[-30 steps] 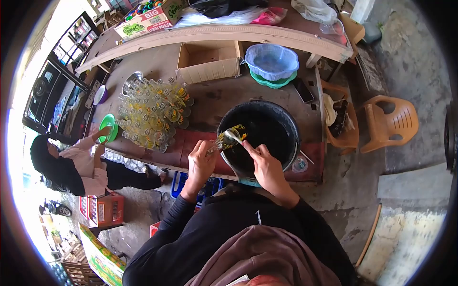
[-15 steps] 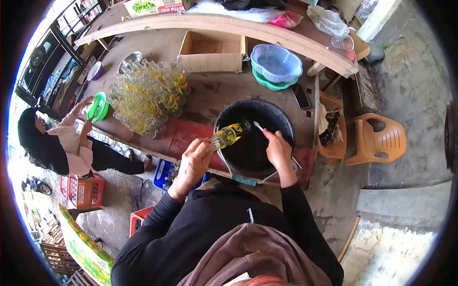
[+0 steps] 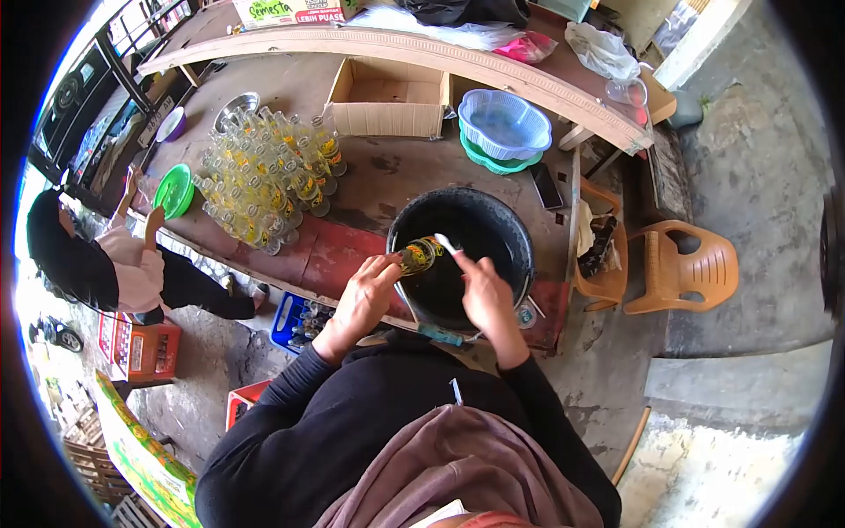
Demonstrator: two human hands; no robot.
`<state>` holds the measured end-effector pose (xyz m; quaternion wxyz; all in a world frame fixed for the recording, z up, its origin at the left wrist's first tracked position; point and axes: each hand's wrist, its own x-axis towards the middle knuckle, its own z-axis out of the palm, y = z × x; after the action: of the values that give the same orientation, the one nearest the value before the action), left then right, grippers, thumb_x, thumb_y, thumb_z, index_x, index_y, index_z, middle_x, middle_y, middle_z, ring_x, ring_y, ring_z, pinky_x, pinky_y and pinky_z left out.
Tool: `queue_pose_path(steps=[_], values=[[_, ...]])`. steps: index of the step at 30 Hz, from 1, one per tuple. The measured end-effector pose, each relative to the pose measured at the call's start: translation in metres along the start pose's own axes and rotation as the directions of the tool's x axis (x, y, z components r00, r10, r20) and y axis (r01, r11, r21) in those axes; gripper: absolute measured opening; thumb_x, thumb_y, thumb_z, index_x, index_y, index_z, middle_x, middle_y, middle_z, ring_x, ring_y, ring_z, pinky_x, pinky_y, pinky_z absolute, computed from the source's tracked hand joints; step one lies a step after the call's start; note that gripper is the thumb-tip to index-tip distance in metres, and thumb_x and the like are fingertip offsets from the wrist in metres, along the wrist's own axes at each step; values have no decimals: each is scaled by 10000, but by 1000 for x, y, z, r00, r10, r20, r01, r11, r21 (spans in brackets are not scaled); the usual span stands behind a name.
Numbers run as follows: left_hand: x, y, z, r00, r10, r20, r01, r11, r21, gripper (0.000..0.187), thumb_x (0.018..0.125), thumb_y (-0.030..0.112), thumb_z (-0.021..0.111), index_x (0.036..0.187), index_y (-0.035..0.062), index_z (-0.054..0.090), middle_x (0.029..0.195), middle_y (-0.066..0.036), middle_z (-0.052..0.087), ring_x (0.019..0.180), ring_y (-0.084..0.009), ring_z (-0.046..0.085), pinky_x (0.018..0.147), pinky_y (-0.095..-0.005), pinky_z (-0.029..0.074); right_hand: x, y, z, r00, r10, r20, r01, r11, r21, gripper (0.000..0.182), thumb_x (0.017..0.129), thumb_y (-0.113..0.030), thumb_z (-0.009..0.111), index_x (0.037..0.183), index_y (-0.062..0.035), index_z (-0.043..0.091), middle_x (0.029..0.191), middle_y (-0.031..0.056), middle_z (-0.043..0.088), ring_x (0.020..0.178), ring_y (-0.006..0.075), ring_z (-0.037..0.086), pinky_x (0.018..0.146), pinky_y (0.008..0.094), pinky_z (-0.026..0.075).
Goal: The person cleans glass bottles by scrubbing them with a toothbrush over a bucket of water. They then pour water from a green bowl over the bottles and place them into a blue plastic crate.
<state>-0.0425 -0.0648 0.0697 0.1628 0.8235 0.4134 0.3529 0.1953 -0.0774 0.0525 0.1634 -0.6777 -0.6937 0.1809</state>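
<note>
Wrapped round one end of a clear glass bottle (image 3: 417,256) with yellow and dark print, my left hand (image 3: 368,289) holds it tilted over a black bucket (image 3: 521,231). My right hand (image 3: 487,297) grips a small brush (image 3: 447,244) with a white head and a pinkish handle. The brush head is right at the far end of the bottle. Dark contents fill the bucket below both hands. To the left, many similar glass bottles (image 3: 264,180) stand packed together on the table (image 3: 352,242).
A cardboard box (image 3: 387,119), a blue basket (image 3: 504,123) over a green one and a phone (image 3: 546,187) lie on the table. At left, a person (image 3: 132,264) reaches to a green basin (image 3: 175,191). Crates (image 3: 139,345) and plastic chairs (image 3: 687,266) stand around.
My right hand has moved left and down, bringing the brush to the end of the bottle. The bottle has turned in my left hand. The other person's hands have shifted around the green basin.
</note>
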Motion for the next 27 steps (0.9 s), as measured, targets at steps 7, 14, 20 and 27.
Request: queue_pose_path(steps=[7, 14, 20, 27], values=[[-4, -11, 8, 998, 4, -70, -8, 998, -59, 103, 842, -69, 637, 929, -33, 596, 1112, -202, 661, 1012, -381, 657, 852, -422, 552, 7, 11, 13, 994, -26, -106, 36, 994, 99, 367, 964, -60, 550, 1307, -178, 606, 998, 144, 618, 889, 402, 654, 764, 503, 529], [2, -8, 5, 976, -168, -137, 156, 983, -95, 141, 831, -15, 702, 948, -3, 625, 975, -179, 649, 871, -391, 664, 708, -424, 555, -12, -32, -9, 974, -194, -118, 217, 946, 240, 372, 957, -58, 564, 1303, -190, 598, 1016, 150, 615, 911, 395, 650, 767, 482, 536], [11, -8, 9, 951, -257, -174, 267, 963, 37, 250, 791, 116, 788, 906, 27, 585, 865, -162, 585, 768, -412, 633, 623, -454, 519, 26, 34, 14, 995, 45, -85, -36, 994, 103, 357, 980, -109, 520, 1323, -167, 598, 1058, 176, 622, 955, 407, 649, 810, 503, 524], [24, -20, 17, 929, -297, -222, 301, 954, -17, 260, 841, 188, 740, 860, 43, 525, 822, -174, 581, 723, -403, 624, 586, -466, 496, -8, -36, 0, 976, -194, -96, 211, 952, 223, 388, 985, -102, 525, 1362, -191, 548, 1021, 172, 609, 923, 415, 652, 788, 501, 536]])
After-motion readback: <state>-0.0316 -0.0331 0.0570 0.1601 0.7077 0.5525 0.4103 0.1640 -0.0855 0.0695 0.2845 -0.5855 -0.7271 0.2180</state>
